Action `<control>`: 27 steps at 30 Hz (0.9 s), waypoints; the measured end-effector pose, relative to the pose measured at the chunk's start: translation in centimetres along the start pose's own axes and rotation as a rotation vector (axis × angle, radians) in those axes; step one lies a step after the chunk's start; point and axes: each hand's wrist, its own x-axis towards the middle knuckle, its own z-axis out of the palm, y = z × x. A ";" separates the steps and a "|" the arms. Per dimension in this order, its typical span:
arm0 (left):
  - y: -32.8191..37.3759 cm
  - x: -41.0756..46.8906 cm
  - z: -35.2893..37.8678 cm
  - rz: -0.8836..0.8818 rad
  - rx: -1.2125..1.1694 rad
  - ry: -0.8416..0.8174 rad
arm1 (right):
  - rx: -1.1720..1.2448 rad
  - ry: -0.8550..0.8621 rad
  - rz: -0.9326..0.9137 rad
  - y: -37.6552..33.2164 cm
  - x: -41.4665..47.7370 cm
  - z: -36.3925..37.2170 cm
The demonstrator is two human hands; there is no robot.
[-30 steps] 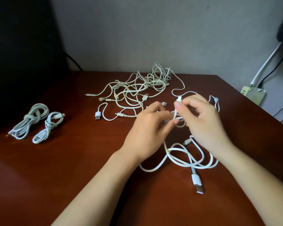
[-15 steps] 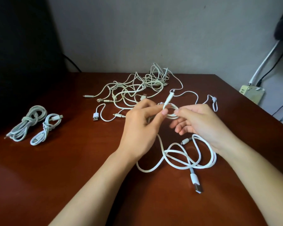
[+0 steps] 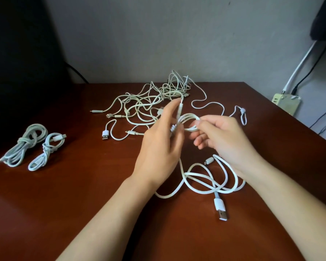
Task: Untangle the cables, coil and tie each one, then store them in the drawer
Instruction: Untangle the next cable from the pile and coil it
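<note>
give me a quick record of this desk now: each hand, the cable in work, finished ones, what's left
surface: reddish-brown wooden table
in work: thin white USB cable, small loop raised, rest slack on the table
left: left hand pinches one side of the loop
right: right hand pinches the other side
done: two tied pale cable bundles, at the table's left
to do: tangled heap of off-white cables, behind the hands

Blurred left hand hides part of the small cable loop.
</note>
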 end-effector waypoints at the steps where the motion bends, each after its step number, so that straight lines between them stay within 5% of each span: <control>1: 0.0 0.0 0.0 -0.007 -0.018 0.001 | 0.021 -0.004 0.019 -0.1 0.0 0.0; 27: -0.7 0.1 0.6 0.095 0.113 0.045 | 0.335 -0.037 0.105 -0.8 -0.4 -0.3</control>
